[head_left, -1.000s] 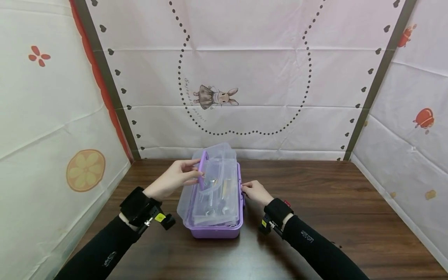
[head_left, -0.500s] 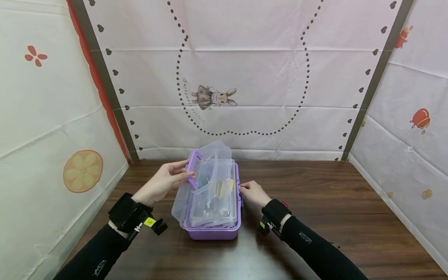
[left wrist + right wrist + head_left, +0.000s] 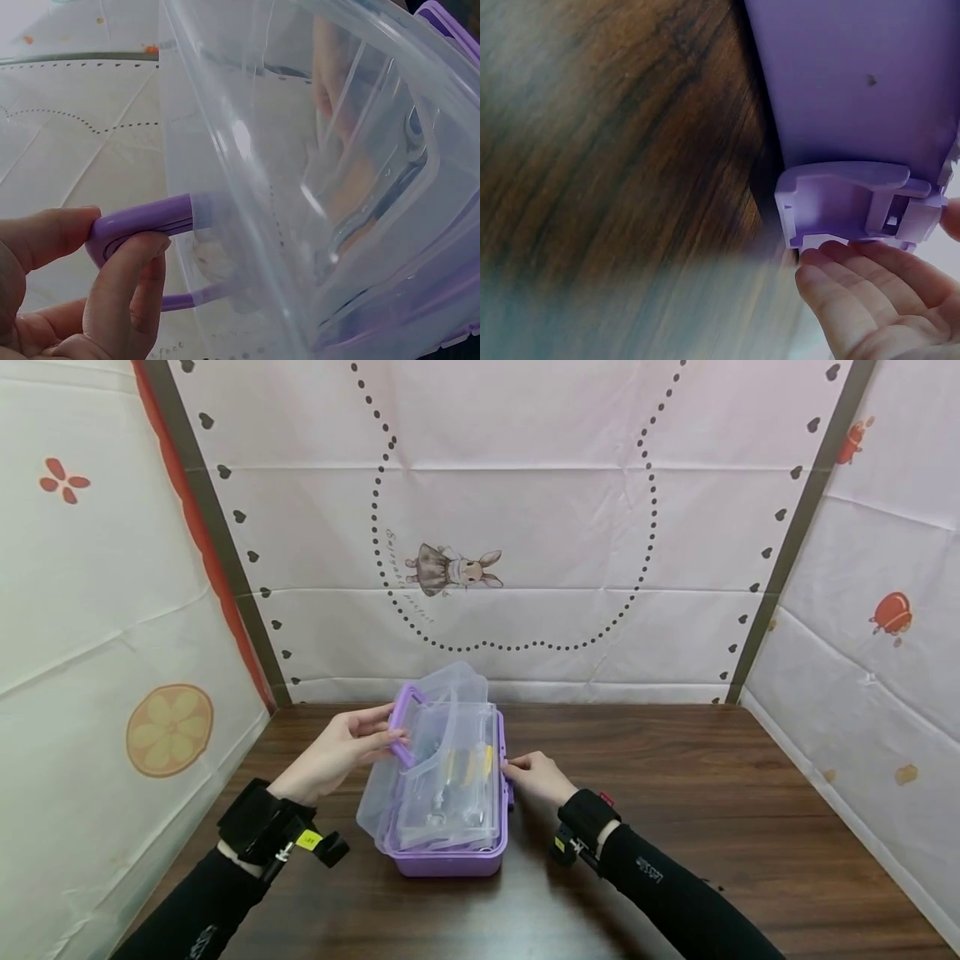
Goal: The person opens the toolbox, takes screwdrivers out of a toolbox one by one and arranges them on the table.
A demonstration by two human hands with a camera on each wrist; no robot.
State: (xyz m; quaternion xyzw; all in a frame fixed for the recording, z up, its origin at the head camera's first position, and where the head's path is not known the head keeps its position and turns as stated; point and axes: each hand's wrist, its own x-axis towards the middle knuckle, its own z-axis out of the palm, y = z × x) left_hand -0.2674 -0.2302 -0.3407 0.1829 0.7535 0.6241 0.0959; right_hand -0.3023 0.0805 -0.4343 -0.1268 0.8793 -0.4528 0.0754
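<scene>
A purple storage box (image 3: 448,865) with a clear plastic lid (image 3: 381,793) stands on the table, its lid swung up and tilted left. My left hand (image 3: 327,754) pinches the lid's purple handle (image 3: 142,221) between thumb and fingers. Inside the box sits a translucent tray (image 3: 450,835), under which small metal and yellow items show blurrily. At the box's right side, my right hand (image 3: 542,775) holds the rim beside a purple latch (image 3: 840,202). Its fingers (image 3: 855,289) lie against the latch's end, the thumb near the top edge.
The dark wooden table (image 3: 637,835) reaches back to a white printed cloth (image 3: 562,552). Similar cloth walls rise at left and right. Both wrists carry black straps with small cameras.
My left hand has moved left with the handle, and the lid leans further left. My right hand stays at the rim. The whole view has shifted slightly.
</scene>
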